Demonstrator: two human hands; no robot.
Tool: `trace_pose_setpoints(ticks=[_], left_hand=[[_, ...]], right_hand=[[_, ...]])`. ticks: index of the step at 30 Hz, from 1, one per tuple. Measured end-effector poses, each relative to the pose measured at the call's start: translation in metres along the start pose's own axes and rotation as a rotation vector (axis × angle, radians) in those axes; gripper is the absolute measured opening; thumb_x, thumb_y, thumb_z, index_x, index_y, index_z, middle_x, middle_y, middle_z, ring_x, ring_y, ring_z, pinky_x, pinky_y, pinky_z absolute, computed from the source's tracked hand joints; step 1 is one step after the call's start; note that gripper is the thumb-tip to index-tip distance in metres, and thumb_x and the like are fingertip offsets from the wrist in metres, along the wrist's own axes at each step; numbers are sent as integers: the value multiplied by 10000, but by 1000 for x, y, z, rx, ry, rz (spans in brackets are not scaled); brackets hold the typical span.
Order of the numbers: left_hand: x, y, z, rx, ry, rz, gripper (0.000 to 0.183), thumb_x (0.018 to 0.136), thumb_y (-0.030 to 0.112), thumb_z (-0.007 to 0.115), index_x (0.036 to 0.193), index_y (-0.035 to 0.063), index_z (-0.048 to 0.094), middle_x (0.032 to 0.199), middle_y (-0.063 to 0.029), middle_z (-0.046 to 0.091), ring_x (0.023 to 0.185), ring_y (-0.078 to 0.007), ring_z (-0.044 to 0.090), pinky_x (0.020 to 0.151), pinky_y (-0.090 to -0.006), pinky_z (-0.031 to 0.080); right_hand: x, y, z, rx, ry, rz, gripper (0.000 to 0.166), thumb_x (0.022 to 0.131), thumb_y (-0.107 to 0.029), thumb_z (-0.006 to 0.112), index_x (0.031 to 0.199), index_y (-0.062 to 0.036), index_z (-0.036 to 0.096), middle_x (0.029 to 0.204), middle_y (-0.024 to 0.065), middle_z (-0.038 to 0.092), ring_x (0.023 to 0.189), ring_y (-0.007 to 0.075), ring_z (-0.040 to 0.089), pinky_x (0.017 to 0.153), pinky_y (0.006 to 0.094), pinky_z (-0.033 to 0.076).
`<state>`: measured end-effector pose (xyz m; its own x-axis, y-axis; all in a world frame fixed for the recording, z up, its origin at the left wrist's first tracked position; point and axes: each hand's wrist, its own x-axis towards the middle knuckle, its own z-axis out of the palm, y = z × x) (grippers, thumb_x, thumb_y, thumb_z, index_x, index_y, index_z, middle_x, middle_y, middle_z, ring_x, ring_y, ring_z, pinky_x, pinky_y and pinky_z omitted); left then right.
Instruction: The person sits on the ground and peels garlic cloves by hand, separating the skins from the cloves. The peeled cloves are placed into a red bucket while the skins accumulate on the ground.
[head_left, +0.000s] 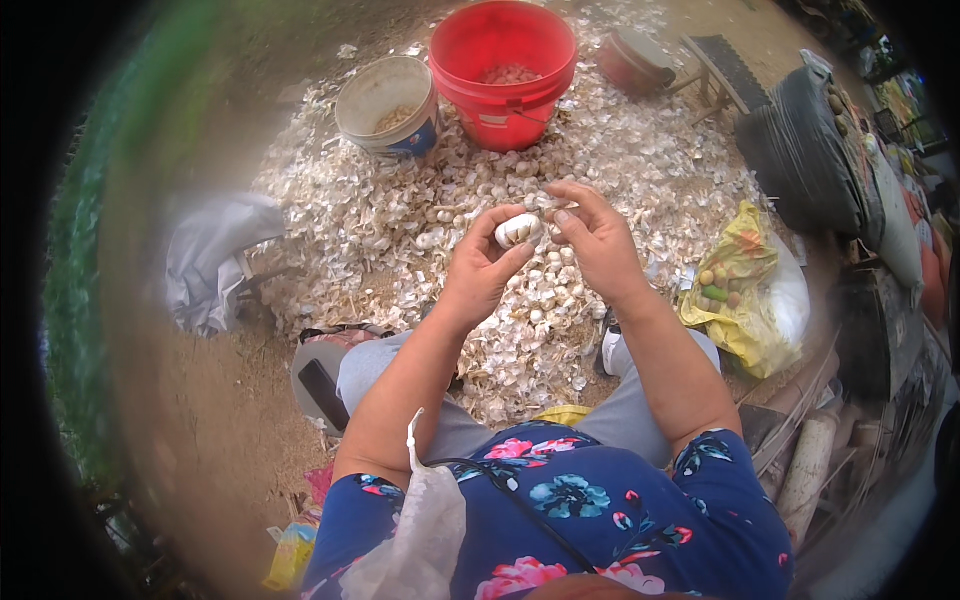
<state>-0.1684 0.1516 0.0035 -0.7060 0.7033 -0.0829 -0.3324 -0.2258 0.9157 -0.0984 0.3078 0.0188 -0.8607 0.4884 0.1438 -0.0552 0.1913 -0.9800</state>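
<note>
My left hand (484, 270) holds a white garlic bulb (518, 231) between thumb and fingers; the bulb's skin is split and clove tips show. Just to the right, my right hand (596, 236) is raised with its fingers curled and thumb close to the index finger; whether something small lies between them I cannot tell. Beneath both hands, garlic bulbs (555, 259) lie on a wide heap of dry garlic skins (390, 217). Beyond them stand a red plastic bucket (491, 112) with cloves at its bottom and a whitish bucket (367, 101) with pale cloves inside.
At right are a yellow plastic bag (731, 330) with round fruits on it, a large black sack (799, 150) and a small wooden stool (724, 71). A grey cloth (217, 259) hangs over a low seat at left. A phone (324, 390) lies beside my left leg.
</note>
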Motion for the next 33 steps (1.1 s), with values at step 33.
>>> trace_pose_setpoints(ticks=[33], left_hand=[[2,11,-6,154,53,-43,414,833,75,733,1200,4,555,1064,-62,622,944,-110,614,788,-259,528]], right_hand=[[-4,-3,4,201,-304,177,307,917,-215,647,1135,-11,573,966,41,609,808,89,607,664,242,519]])
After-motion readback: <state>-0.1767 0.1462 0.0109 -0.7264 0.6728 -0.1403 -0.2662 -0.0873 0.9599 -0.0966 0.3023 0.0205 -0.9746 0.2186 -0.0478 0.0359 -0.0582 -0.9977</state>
